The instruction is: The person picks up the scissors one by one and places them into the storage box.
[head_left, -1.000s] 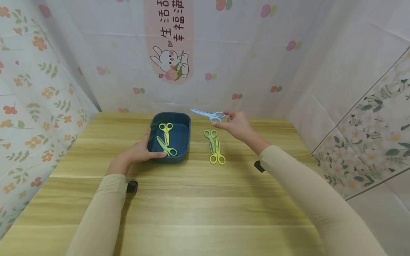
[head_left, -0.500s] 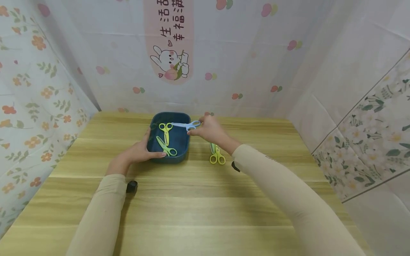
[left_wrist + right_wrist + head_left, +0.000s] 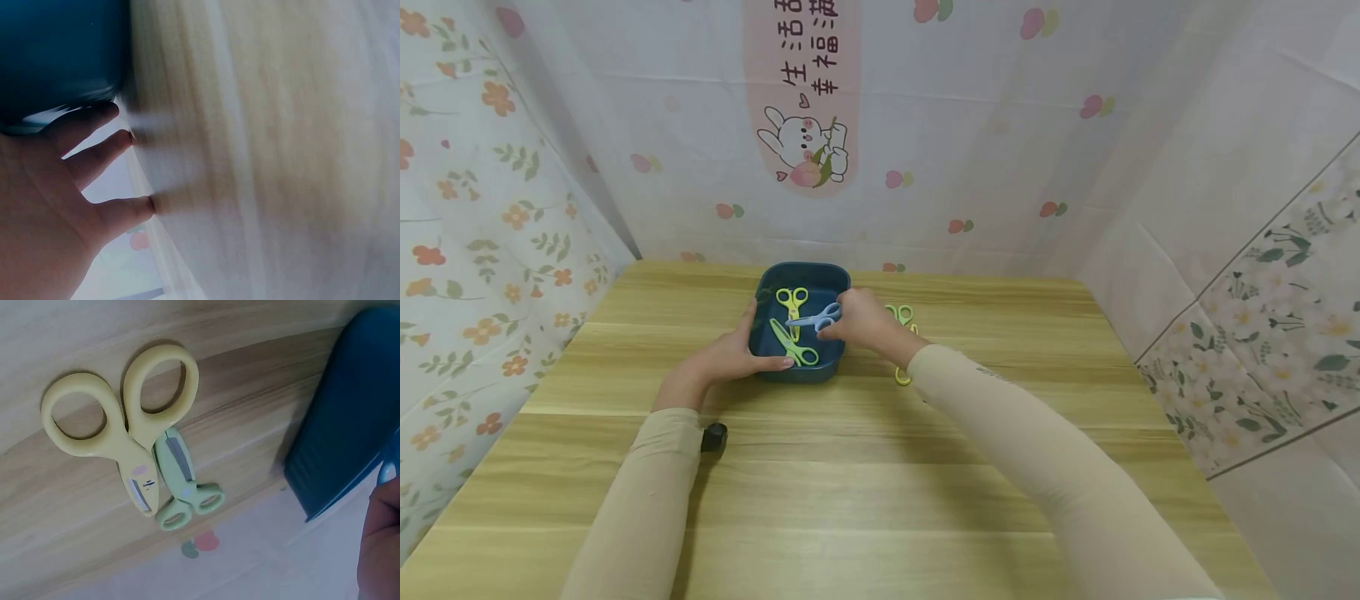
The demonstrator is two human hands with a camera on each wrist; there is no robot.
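Observation:
A dark blue box (image 3: 797,376) stands at the back of the table, holding a yellow pair of scissors (image 3: 793,313) and a green pair (image 3: 786,339). My left hand (image 3: 724,354) rests against its left side with straight, spread fingers, and the thumb lies over the near rim. Above the box's inside, at its right part, my right hand (image 3: 868,321) pinches light blue scissors (image 3: 807,322) by the handles. Their blades point left, over the yellow pair. Whether they touch it I cannot tell.
Right of the box, another yellow pair of scissors (image 3: 139,464) and another green pair (image 3: 182,489) lie side by side on the wooden table (image 3: 820,500). The right forearm partly covers them in the head view. A printed curtain (image 3: 1000,167) hangs behind the table.
My right hand has carried the light blue scissors left and down, from above the table at right to the inside of the box. The left hand has stayed on the box.

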